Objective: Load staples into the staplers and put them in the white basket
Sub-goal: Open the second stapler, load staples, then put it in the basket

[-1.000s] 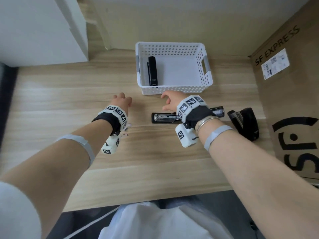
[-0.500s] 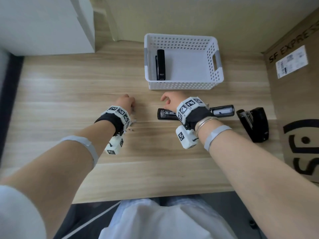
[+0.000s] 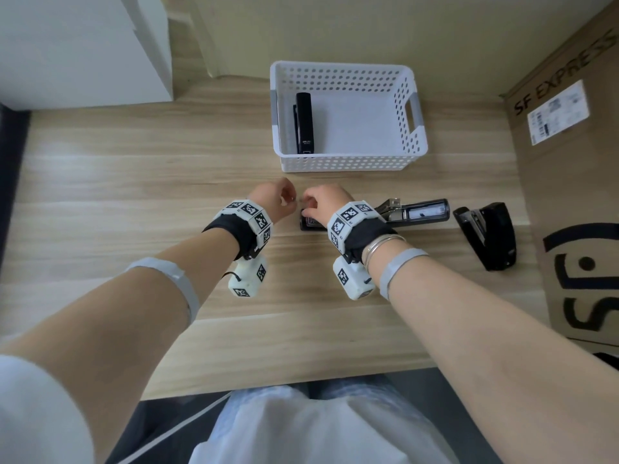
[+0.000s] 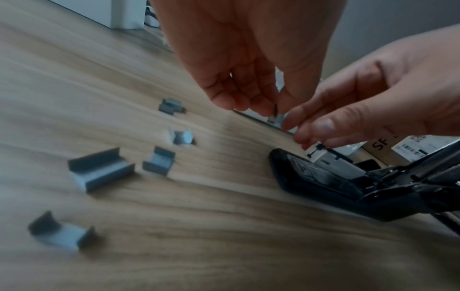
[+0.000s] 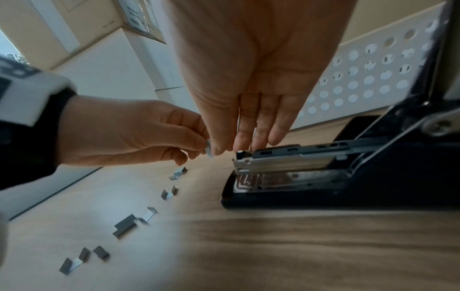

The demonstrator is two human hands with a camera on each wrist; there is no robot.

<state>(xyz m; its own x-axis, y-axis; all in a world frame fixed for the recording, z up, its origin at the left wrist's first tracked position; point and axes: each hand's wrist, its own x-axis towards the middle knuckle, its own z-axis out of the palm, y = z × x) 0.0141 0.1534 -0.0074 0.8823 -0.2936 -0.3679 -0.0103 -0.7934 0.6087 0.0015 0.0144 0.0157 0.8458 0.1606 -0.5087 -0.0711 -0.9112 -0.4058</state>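
A black stapler (image 3: 415, 214) lies opened flat on the table, its metal magazine (image 5: 278, 159) bare. My left hand (image 3: 279, 200) pinches a short staple strip (image 4: 275, 116) just above the table at the stapler's left end. My right hand (image 3: 318, 204) meets it there, its fingertips (image 4: 291, 120) closing on the same strip (image 5: 208, 150). Several loose staple strips (image 4: 99, 167) lie on the wood to the left. The white basket (image 3: 348, 160) stands behind the hands and holds one closed black stapler (image 3: 304, 122). Another black stapler (image 3: 489, 236) stands to the right.
A large cardboard box (image 3: 576, 195) walls off the right side of the table. A white cabinet (image 3: 77, 48) stands at the back left. The wooden table edge (image 3: 268, 380) runs near my lap.
My left hand has moved right and lifted, now pinching a staple strip. My right hand has curled its fingers to meet it at the stapler's left end. The open stapler has stayed in place.
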